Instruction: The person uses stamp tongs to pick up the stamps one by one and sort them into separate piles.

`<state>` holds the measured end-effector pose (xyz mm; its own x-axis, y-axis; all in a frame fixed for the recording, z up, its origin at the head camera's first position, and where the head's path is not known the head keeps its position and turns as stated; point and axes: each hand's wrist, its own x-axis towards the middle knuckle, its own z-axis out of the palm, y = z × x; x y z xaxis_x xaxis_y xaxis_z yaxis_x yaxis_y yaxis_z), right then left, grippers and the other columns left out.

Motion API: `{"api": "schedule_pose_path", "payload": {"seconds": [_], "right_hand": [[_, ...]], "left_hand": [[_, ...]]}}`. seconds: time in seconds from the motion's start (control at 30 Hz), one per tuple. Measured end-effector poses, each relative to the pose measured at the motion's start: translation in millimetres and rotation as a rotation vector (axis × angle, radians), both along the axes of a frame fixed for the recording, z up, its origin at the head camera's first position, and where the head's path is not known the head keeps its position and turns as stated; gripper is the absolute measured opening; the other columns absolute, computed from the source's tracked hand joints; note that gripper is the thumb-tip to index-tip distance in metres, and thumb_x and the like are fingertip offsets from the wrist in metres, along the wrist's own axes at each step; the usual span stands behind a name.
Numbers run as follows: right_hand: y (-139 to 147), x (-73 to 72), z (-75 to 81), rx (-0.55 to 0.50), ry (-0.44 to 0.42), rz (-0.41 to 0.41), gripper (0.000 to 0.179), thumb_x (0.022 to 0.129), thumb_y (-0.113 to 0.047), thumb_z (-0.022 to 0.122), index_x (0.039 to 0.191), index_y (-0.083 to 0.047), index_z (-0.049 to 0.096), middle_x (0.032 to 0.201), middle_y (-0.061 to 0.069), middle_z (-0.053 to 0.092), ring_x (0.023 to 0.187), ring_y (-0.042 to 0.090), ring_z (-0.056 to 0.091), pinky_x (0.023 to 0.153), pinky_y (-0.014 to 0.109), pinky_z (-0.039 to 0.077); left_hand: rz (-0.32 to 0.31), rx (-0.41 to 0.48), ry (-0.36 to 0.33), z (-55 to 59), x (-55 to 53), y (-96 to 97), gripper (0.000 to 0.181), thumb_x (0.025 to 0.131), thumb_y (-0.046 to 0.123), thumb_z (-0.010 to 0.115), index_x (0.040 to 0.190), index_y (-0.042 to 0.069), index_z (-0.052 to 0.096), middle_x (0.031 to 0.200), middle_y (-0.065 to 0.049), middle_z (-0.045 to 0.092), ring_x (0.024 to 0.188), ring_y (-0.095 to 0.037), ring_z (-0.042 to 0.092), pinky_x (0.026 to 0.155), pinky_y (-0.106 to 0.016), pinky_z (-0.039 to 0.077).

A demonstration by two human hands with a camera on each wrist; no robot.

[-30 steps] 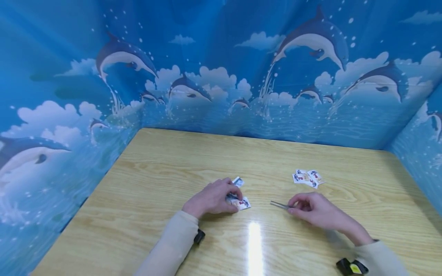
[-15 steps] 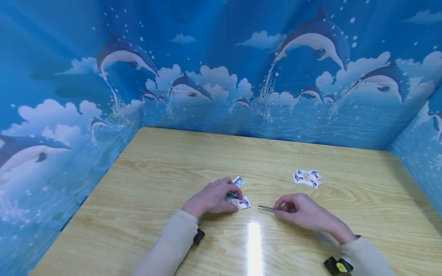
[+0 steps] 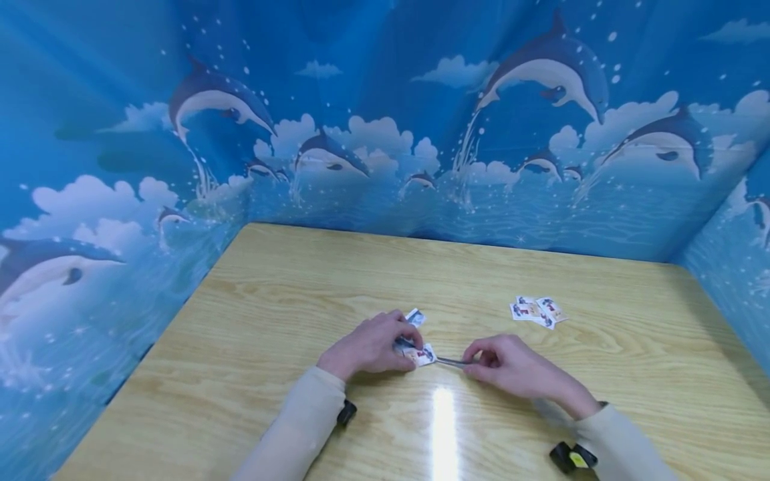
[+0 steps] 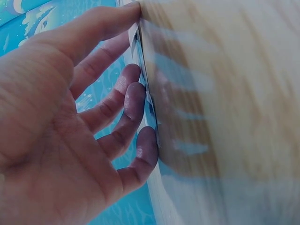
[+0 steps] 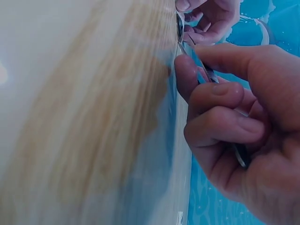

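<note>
My left hand [image 3: 373, 344] rests over a small printed card [image 3: 426, 355], its thumb and fingertips down on the card and tabletop. In the left wrist view the left hand's fingers [image 4: 119, 110] are spread and gently bent, touching the surface. Part of a second card [image 3: 415, 316] shows beyond the knuckles; whatever lies under the palm is hidden. Pinched in my right hand [image 3: 511, 364] are metal tweezers [image 3: 451, 362], their tips at the right edge of the first card. The right wrist view shows the tweezers [image 5: 209, 72] between thumb and index finger, prongs slightly apart.
Several similar printed cards [image 3: 532, 311] lie overlapping farther back on the right. The wooden table [image 3: 313, 280] meets a blue dolphin-print curtain [image 3: 385, 167] at its back and sides. Light glares off the tabletop near the front.
My right hand has moved left with the tweezers, bringing their tips from a gap away up to the card's edge. The left hand has stayed in place.
</note>
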<state>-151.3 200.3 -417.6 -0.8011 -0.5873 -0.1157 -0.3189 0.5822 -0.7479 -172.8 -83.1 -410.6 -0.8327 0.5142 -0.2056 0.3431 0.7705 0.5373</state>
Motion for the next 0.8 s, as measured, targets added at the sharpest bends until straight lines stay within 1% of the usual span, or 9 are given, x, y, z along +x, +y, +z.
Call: {"api": "schedule_pose_path", "payload": {"seconds": [0.2,0.4,0.63,0.8], "right_hand": [[-3.8,-0.6,1.7,0.031,0.018,-0.010,0.013,0.095,-0.024,0.072,0.104,-0.015,0.074,0.072,-0.008,0.064,0.058,0.002,0.052,0.051,0.022,0.043],[-6.2,-0.1,2.3,0.037,0.040,-0.009,0.012,0.094,-0.021,0.072,0.102,-0.013,0.074,0.071,-0.008,0.065,0.057,0.001,0.052,0.050,0.021,0.044],[-6.9,0.1,0.4,0.035,0.043,-0.013,0.007,0.094,-0.018,0.071,0.100,-0.014,0.073,0.069,-0.006,0.065,0.056,0.001,0.052,0.049,0.021,0.043],[-6.5,0.2,0.6,0.030,0.039,-0.013,0.006,0.095,-0.018,0.070,0.099,-0.014,0.072,0.068,-0.006,0.064,0.055,0.001,0.052,0.049,0.021,0.042]], "left_hand": [[-0.003,-0.002,-0.002,0.6,0.0,0.4,0.021,0.085,0.033,0.083,0.103,0.035,0.072,0.114,0.006,0.057,0.098,-0.011,0.052,0.087,-0.031,0.045],[-0.003,-0.001,-0.002,0.6,-0.1,0.7,0.022,0.085,0.033,0.083,0.104,0.035,0.072,0.114,0.006,0.057,0.098,-0.011,0.052,0.088,-0.031,0.046],[-0.016,0.004,0.005,-0.1,0.4,-0.2,0.025,0.085,0.032,0.083,0.108,0.033,0.072,0.114,0.006,0.058,0.099,-0.011,0.053,0.089,-0.031,0.046],[-0.031,0.004,0.018,0.7,0.3,-0.9,0.024,0.086,0.030,0.082,0.107,0.031,0.072,0.115,0.004,0.058,0.099,-0.012,0.054,0.089,-0.032,0.046]]}}
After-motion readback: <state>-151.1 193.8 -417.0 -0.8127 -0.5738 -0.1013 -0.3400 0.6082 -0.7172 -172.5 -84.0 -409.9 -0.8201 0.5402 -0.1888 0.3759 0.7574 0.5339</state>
